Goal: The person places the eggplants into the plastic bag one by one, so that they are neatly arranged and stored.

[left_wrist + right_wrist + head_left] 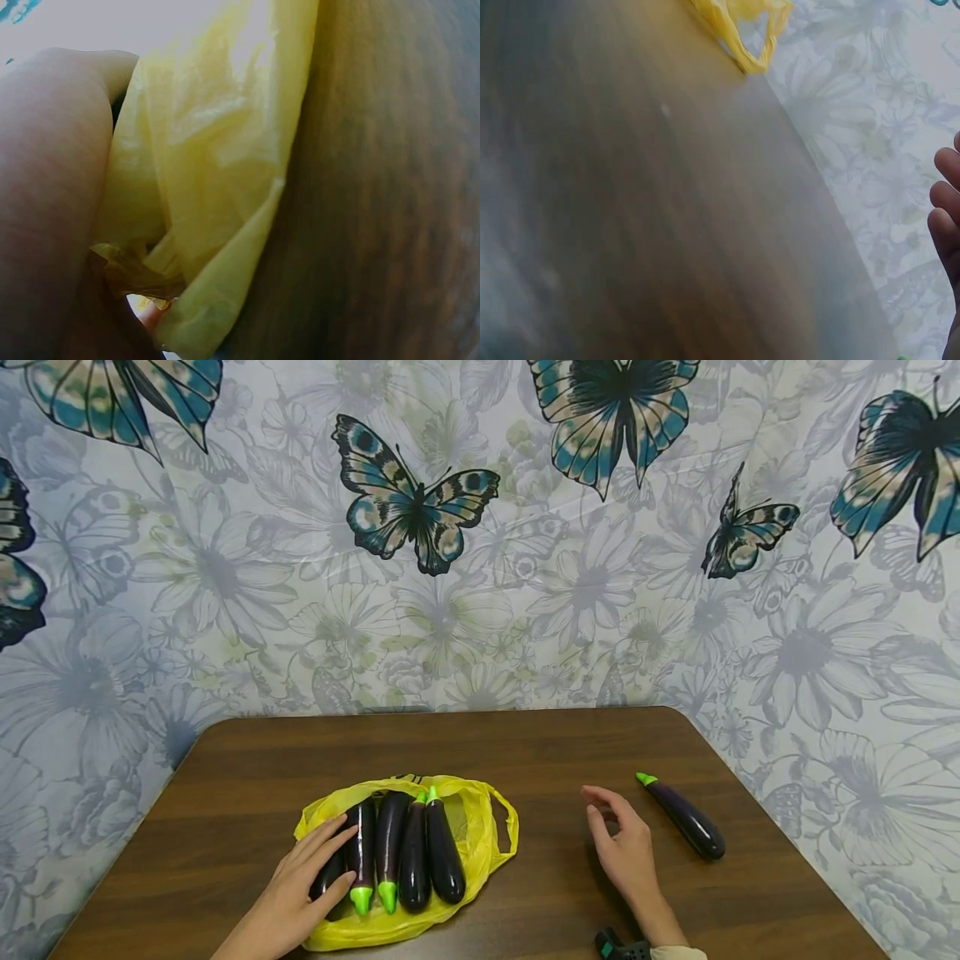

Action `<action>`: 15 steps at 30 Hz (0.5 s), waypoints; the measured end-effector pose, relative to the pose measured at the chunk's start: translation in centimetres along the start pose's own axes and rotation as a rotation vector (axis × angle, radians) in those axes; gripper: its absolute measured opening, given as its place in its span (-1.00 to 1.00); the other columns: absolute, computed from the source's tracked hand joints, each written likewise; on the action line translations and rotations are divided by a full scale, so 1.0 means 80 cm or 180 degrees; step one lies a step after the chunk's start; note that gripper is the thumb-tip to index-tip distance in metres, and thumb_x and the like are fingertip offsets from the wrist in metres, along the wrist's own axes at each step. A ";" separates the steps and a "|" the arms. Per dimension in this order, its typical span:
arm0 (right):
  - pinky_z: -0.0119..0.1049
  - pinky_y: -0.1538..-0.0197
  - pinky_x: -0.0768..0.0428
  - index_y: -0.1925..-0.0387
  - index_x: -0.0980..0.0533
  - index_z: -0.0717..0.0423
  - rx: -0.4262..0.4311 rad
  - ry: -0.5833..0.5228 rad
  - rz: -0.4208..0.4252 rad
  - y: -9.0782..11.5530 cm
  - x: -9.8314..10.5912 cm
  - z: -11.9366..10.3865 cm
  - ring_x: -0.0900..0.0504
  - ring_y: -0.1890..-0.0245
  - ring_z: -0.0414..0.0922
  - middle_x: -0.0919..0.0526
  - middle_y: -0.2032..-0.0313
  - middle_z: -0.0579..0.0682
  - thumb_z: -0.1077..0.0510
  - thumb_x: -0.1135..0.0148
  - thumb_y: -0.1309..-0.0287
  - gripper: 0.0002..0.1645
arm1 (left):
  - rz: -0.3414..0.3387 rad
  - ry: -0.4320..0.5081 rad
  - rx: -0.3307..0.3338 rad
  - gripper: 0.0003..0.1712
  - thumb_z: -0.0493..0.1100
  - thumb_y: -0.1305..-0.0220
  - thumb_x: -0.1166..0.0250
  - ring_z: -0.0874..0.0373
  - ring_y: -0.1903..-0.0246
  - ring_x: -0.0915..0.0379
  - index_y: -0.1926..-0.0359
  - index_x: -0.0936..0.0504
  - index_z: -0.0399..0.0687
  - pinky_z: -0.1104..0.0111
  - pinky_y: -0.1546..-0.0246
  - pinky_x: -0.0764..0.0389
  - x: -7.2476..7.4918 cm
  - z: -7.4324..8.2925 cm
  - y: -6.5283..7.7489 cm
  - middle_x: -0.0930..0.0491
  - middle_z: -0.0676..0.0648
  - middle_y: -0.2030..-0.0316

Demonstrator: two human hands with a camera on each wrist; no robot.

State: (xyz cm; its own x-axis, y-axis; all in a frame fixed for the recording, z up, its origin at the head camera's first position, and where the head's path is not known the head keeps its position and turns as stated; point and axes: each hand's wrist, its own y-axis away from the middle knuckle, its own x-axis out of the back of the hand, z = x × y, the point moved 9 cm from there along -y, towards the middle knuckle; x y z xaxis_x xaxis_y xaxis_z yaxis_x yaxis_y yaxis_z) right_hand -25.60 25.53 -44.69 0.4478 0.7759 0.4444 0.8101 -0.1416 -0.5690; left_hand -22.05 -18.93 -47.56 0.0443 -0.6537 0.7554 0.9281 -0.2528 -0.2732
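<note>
Several dark eggplants (445, 852) lie side by side on a yellow plastic bag (371, 933), some with green stems toward me and others with stems pointing away. My left hand (303, 877) rests over the leftmost eggplants, fingers extended across them and thumb low at the bag's near side. In the left wrist view the bag (217, 135) bulges right beside that hand. To the right, my right hand (624, 847) holds nothing, its fingers loosely bent above the table. A single eggplant (686, 818) lies just right of it, green stem at the far end.
All of this is on a brown wooden table (540, 752) with rounded far corners. Behind the table hangs a floral cloth (480, 635) printed with butterflies. One bag handle (510, 827) loops out toward the right. A dark device (621, 946) sits at my right wrist.
</note>
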 end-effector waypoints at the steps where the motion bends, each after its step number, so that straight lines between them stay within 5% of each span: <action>1: -0.62 0.10 -0.53 -0.03 -0.68 0.07 -0.0002 0.0034 0.0035 0.000 0.002 0.001 -0.67 0.15 -0.15 -0.77 0.06 0.02 0.41 -0.29 -0.28 -0.65 | 0.0001 -0.0001 0.0005 -0.34 0.05 -0.43 -0.34 -0.31 -0.45 -0.16 -0.48 -0.43 0.10 -0.50 -0.13 -0.22 0.000 0.000 0.000 -0.29 -0.19 -0.50; 8: -0.52 0.13 -0.58 -0.03 -0.69 0.12 -0.0038 0.0220 0.0297 -0.004 0.022 0.010 -0.60 0.20 -0.33 -0.74 0.12 0.15 0.43 -0.32 -0.23 -0.63 | 0.0033 -0.0017 -0.0016 -0.34 0.03 -0.42 -0.35 -0.31 -0.44 -0.18 -0.47 -0.45 0.09 -0.49 -0.13 -0.22 0.001 0.001 0.001 -0.31 -0.19 -0.50; 15: -0.52 0.08 -0.48 -0.07 -0.68 0.11 -0.0092 0.0423 0.0528 -0.006 0.041 0.017 -0.60 0.14 -0.11 -0.72 0.05 0.13 0.41 -0.32 -0.24 -0.62 | 0.0055 -0.0036 -0.0073 -0.35 0.03 -0.43 -0.34 -0.30 -0.44 -0.19 -0.47 -0.45 0.06 -0.47 -0.13 -0.26 0.000 0.001 0.001 -0.31 -0.19 -0.49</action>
State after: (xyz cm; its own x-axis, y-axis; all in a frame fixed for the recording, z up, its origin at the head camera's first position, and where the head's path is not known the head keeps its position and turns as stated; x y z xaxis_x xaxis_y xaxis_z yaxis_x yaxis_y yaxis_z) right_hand -25.09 28.98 -43.90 0.6203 0.6529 0.4347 0.7307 -0.2797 -0.6227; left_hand -21.92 -18.91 -47.52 0.0646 -0.6501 0.7571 0.9185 -0.2579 -0.2998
